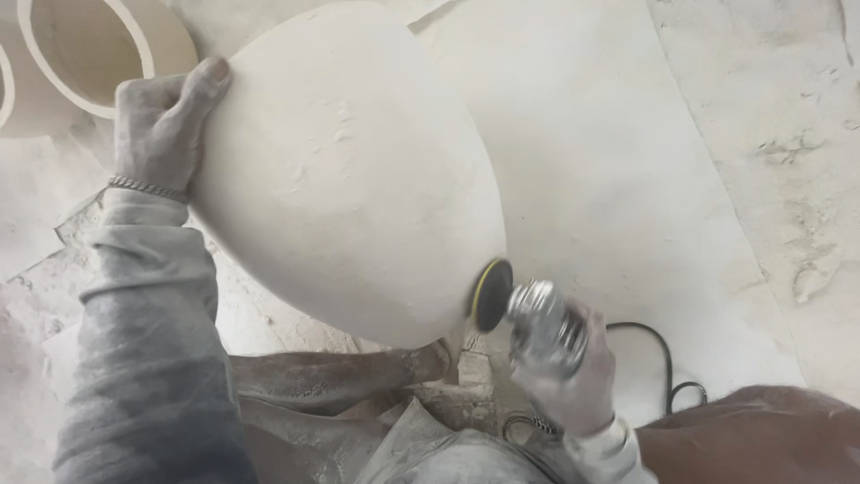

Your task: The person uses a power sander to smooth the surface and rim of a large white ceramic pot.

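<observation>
Left hand (pixel 161 121) clasped over the upper edge of a big pale rounded vessel (pixel 349 170), right hand (pixel 569 372) wrapped around a sander (pixel 537 323).

The vessel lies tilted across the person's lap and knee, above a dust-covered floor (pixel 761 134), with 1 black sanding disc (pixel 492 294) touching its lower right flank. It looks heavy, rigid and chalky, probably plaster or stone-like, so likely brittle at thin edges and slippery under the powder. The broad curve gives no grip; I judge the edge under the left hand the safest hold, with the body braced on the leg. A black cable (pixel 667 363) trails behind the sander, and 2 pale ring-shaped pieces (pixel 98 54) sit at top left.
</observation>
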